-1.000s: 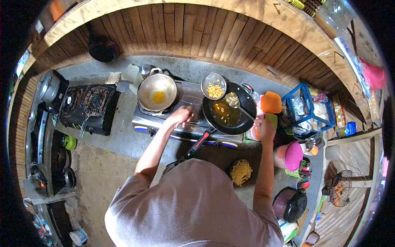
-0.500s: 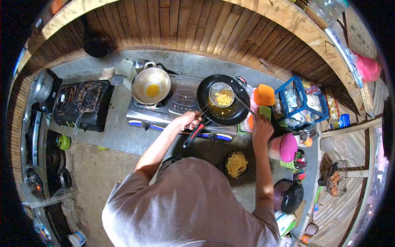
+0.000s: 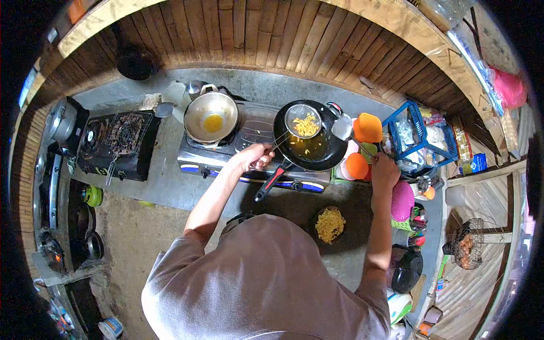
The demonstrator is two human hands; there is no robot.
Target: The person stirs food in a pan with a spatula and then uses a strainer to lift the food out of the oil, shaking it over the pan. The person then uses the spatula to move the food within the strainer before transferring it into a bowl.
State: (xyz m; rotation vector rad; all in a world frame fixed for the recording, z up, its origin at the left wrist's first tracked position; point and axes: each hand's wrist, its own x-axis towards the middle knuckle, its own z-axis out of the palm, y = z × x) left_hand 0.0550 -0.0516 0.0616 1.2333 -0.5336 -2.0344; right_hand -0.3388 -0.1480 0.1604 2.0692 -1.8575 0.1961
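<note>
Here our left hand [image 3: 255,156] clamps the strainer [image 3: 303,120] over the black pan [image 3: 320,152]; right hand [image 3: 385,173] curls beside an orange tub [image 3: 358,165], possibly gripping something, we cannot tell; wok [image 3: 211,117] at left.

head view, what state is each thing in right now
frying pan, on the stove, oil inside
strainer, over the frying pan, holding yellow pieces
left hand, shut on the strainer handle
right hand, by orange tubs, grip unclear
silver pan, yellow pool inside
bowl, full of yellow food
</note>
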